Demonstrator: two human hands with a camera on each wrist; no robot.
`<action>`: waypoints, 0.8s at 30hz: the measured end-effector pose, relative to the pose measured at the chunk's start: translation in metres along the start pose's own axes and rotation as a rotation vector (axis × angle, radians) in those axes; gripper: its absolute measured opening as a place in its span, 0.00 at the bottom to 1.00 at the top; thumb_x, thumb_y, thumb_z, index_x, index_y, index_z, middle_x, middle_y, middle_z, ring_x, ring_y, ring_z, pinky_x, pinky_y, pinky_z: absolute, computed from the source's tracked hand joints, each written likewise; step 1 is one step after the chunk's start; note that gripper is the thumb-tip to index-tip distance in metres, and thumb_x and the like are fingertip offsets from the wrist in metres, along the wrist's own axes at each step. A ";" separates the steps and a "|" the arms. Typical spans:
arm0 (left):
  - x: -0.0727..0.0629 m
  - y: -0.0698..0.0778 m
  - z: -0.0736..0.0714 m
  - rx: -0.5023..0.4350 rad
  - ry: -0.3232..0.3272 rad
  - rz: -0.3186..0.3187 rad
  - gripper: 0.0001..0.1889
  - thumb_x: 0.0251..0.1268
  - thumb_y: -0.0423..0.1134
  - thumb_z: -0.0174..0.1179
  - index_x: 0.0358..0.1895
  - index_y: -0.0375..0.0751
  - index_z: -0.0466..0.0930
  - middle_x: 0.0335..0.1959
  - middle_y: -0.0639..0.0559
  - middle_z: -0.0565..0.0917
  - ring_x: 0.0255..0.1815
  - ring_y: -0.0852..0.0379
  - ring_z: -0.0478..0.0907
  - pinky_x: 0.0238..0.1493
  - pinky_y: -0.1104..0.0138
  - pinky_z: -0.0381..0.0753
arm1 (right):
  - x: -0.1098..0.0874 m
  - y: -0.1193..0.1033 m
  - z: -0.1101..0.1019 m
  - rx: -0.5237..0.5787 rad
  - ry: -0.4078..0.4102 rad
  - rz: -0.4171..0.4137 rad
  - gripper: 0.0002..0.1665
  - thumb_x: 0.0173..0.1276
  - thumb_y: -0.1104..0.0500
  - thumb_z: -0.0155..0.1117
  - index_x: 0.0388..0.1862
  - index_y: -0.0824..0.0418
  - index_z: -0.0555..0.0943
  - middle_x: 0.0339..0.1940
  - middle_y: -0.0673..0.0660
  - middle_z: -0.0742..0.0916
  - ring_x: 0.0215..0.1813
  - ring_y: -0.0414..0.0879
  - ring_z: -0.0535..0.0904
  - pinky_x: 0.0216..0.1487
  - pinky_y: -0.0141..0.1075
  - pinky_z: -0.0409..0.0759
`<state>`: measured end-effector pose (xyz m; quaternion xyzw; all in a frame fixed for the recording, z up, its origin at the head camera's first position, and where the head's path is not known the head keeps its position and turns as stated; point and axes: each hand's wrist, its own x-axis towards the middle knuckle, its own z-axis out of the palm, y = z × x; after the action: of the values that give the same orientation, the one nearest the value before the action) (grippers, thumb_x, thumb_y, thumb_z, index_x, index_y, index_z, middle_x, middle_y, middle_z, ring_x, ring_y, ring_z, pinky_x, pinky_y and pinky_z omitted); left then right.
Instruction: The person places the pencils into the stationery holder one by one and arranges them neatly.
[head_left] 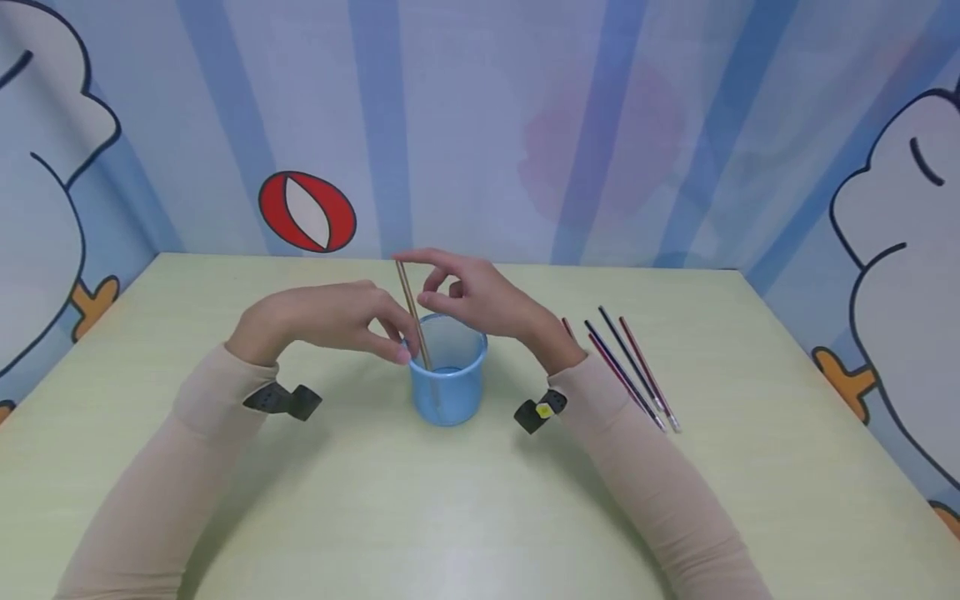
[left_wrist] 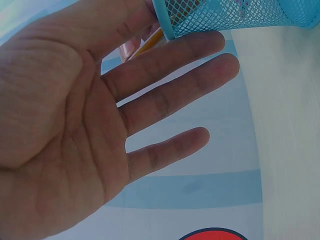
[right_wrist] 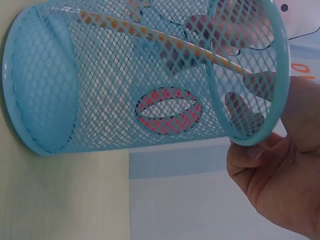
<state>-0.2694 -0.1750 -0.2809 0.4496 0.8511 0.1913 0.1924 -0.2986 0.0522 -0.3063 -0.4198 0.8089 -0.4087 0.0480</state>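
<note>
Slim yellow pencil (head_left: 408, 293) leans in blue mesh cup (head_left: 459, 392) toward left edge of desk (head_left: 420, 517); light, stiff, we judge: hold mid-shaft. Left hand (head_left: 337, 317): fingers spread, pinch unclear; right hand (head_left: 480, 292): parted.

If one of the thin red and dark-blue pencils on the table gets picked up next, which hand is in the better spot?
Probably the right hand: the pencils lie on its side, partly behind its beige sleeve. The left hand is farther, by the light-blue mesh cup.
</note>
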 end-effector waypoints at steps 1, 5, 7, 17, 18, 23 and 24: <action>0.000 0.000 0.000 -0.003 -0.001 -0.003 0.10 0.69 0.42 0.65 0.51 0.49 0.87 0.44 0.64 0.86 0.50 0.59 0.83 0.52 0.60 0.82 | -0.001 0.001 -0.001 -0.007 -0.002 0.007 0.32 0.76 0.60 0.60 0.75 0.43 0.68 0.45 0.51 0.84 0.23 0.51 0.76 0.34 0.37 0.75; 0.002 -0.001 0.001 -0.003 -0.008 -0.004 0.10 0.69 0.43 0.65 0.51 0.49 0.87 0.45 0.64 0.86 0.50 0.59 0.83 0.53 0.59 0.81 | -0.004 0.002 -0.006 -0.021 -0.006 0.020 0.30 0.77 0.58 0.58 0.75 0.41 0.68 0.45 0.51 0.83 0.25 0.49 0.79 0.35 0.38 0.76; 0.002 -0.002 0.001 -0.001 -0.013 -0.005 0.10 0.69 0.43 0.65 0.51 0.49 0.86 0.46 0.64 0.86 0.49 0.59 0.83 0.53 0.60 0.81 | -0.005 0.002 -0.009 -0.025 -0.005 0.015 0.29 0.77 0.58 0.57 0.75 0.42 0.69 0.45 0.51 0.84 0.26 0.48 0.81 0.37 0.38 0.77; -0.006 0.007 -0.009 0.059 0.015 -0.014 0.09 0.70 0.44 0.64 0.49 0.51 0.87 0.43 0.62 0.87 0.49 0.60 0.84 0.52 0.59 0.81 | 0.000 -0.006 -0.022 -0.042 0.027 0.021 0.29 0.76 0.59 0.59 0.73 0.43 0.71 0.44 0.50 0.86 0.48 0.40 0.83 0.48 0.39 0.79; -0.007 0.007 -0.010 0.063 0.018 -0.018 0.09 0.70 0.44 0.64 0.49 0.51 0.87 0.43 0.62 0.87 0.49 0.60 0.84 0.52 0.59 0.81 | 0.001 -0.007 -0.023 -0.048 0.027 0.020 0.29 0.76 0.59 0.59 0.73 0.44 0.71 0.44 0.50 0.86 0.49 0.40 0.83 0.48 0.39 0.79; -0.007 0.008 -0.010 0.063 0.012 -0.032 0.09 0.70 0.43 0.64 0.49 0.51 0.87 0.44 0.62 0.87 0.50 0.59 0.84 0.52 0.59 0.81 | 0.002 -0.006 -0.025 -0.038 0.021 0.042 0.30 0.76 0.59 0.59 0.74 0.43 0.69 0.45 0.50 0.86 0.48 0.43 0.82 0.43 0.41 0.78; -0.007 0.008 -0.010 0.062 0.009 -0.034 0.09 0.70 0.43 0.64 0.49 0.51 0.87 0.44 0.63 0.87 0.50 0.59 0.84 0.52 0.59 0.81 | 0.001 -0.005 -0.026 -0.031 0.020 0.053 0.30 0.77 0.58 0.59 0.75 0.42 0.69 0.45 0.50 0.86 0.47 0.44 0.82 0.42 0.41 0.78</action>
<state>-0.2647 -0.1783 -0.2674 0.4397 0.8650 0.1637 0.1777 -0.3072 0.0660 -0.2856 -0.3949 0.8265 -0.3988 0.0442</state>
